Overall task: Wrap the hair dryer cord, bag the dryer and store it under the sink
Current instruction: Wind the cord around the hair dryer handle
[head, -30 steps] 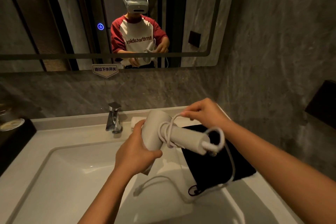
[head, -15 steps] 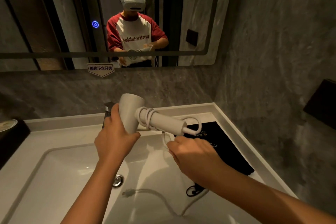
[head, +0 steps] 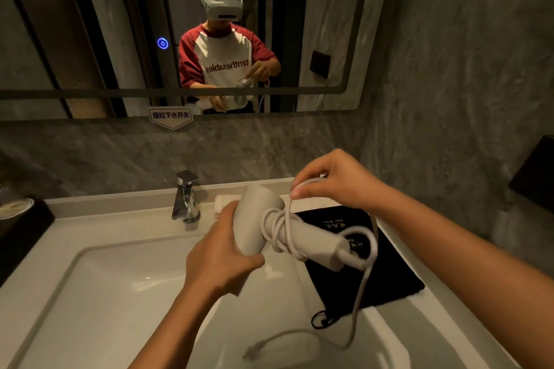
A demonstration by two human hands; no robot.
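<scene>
A white hair dryer point(head: 311, 238) is held over the sink basin point(head: 99, 302). My left hand point(head: 221, 257) grips its barrel end. Several turns of its white cord point(head: 277, 229) sit around the handle near the barrel. My right hand point(head: 335, 180) pinches the cord above the dryer, at the back. The rest of the cord loops off the handle's end, hangs down and trails into the basin, where the plug point(head: 251, 352) lies. A black drawstring bag point(head: 368, 275) lies flat on the counter at the right, under the dryer's handle.
A chrome faucet point(head: 186, 201) stands behind the basin. A folded white cloth point(head: 223, 204) lies beside it. A dark tray point(head: 21, 228) with a dish sits at the left. The mirror point(head: 120, 24) shows a person. The grey stone wall is close on the right.
My right hand has come up from below the dryer to above it, carrying the cord around the handle. The dryer has shifted right, and less loose cord hangs down.
</scene>
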